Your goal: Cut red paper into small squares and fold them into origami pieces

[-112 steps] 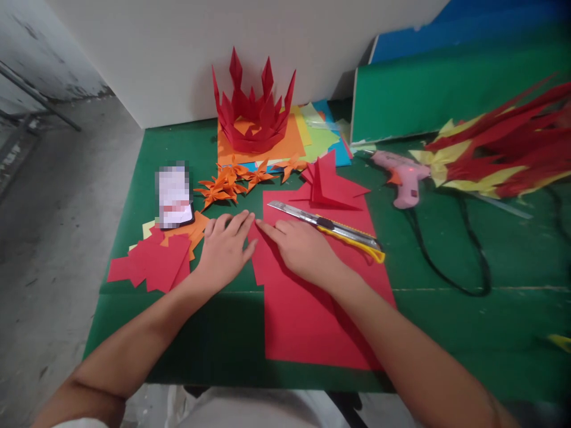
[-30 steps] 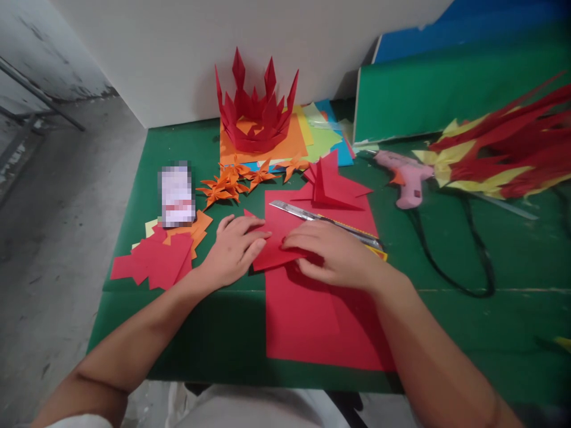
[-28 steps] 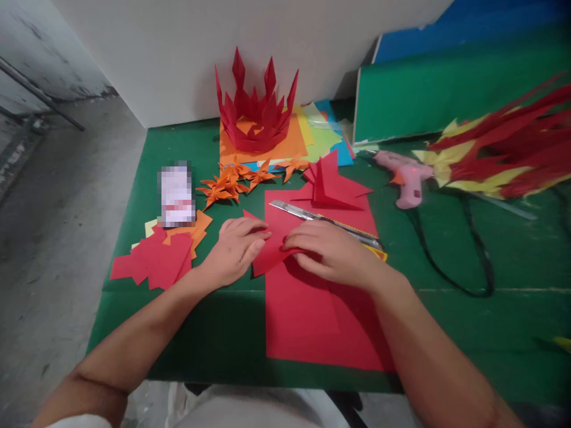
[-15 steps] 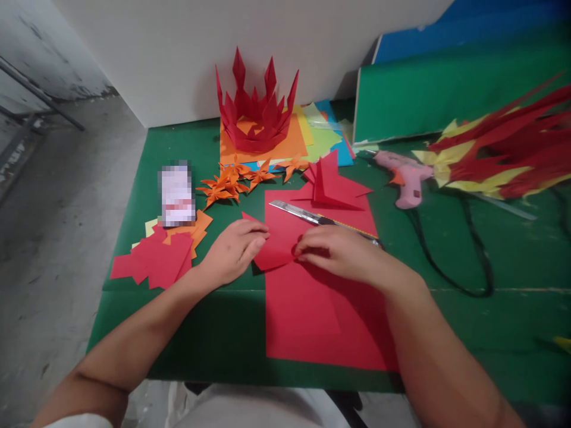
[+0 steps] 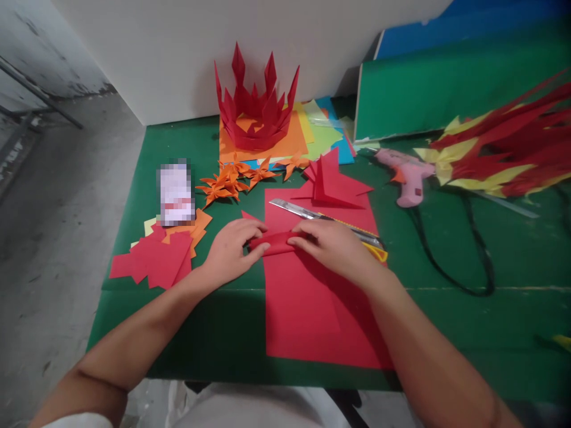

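A small red paper piece (image 5: 280,242) is bent over between my two hands, its near edge curled up. My left hand (image 5: 234,246) pinches its left end, thumb below and fingers above. At the other end, my right hand (image 5: 328,244) grips it between thumb and fingertips. Under them lies a larger red sheet (image 5: 307,315). Just beyond my right hand, a utility knife (image 5: 297,209) with a yellow handle end lies slanted on that sheet, blade pointing left. Several folded red pieces (image 5: 330,184) rest at the sheet's far edge.
Left of my hands are cut paper squares (image 5: 163,258) and a phone (image 5: 177,193). Orange paper flowers (image 5: 227,178) and a red paper crown (image 5: 256,128) stand farther back. On the right, a pink glue gun (image 5: 410,175) trails a black cord near red and yellow paper streamers (image 5: 499,154).
The near edge of the small red piece has been rolled away from me. My right hand has shifted slightly forward and left, uncovering the knife's yellow end.
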`<state>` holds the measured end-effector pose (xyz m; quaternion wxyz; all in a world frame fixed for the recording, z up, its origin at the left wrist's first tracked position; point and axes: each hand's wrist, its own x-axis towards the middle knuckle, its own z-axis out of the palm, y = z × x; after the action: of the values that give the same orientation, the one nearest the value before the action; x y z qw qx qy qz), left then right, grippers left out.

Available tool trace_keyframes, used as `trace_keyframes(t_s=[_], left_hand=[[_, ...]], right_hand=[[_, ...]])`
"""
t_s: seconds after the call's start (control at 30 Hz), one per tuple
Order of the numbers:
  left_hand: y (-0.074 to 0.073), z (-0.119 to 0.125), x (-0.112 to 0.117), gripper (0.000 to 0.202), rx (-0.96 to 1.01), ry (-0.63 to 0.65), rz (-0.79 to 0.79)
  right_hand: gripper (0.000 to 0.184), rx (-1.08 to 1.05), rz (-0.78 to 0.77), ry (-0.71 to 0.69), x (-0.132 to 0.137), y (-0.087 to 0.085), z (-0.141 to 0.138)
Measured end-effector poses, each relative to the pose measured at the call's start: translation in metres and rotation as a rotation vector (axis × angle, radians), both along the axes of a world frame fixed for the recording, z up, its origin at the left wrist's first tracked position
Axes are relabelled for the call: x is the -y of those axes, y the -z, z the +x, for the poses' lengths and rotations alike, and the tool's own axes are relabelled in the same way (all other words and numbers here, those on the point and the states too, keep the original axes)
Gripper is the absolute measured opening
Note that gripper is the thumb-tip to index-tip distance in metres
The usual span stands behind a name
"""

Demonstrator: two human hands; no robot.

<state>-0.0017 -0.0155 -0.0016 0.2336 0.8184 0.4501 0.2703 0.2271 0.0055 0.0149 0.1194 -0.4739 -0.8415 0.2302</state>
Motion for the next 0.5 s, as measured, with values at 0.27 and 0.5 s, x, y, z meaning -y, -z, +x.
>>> trace_keyframes(t_s=[0.27, 0.5], left_hand=[[-0.0002, -0.0009, 0.0008, 0.011, -0.015, -0.030, -0.024], [0.0014, 0.0004, -0.0001, 0.008, -0.031, -0.032, -0.006]], right_hand=[[0.018, 0.051, 0.051, 0.078, -0.0008, 0.0062, -0.0041], [0.018, 0.114, 0.085, 0.096, -0.0009, 0.0047, -0.0076]])
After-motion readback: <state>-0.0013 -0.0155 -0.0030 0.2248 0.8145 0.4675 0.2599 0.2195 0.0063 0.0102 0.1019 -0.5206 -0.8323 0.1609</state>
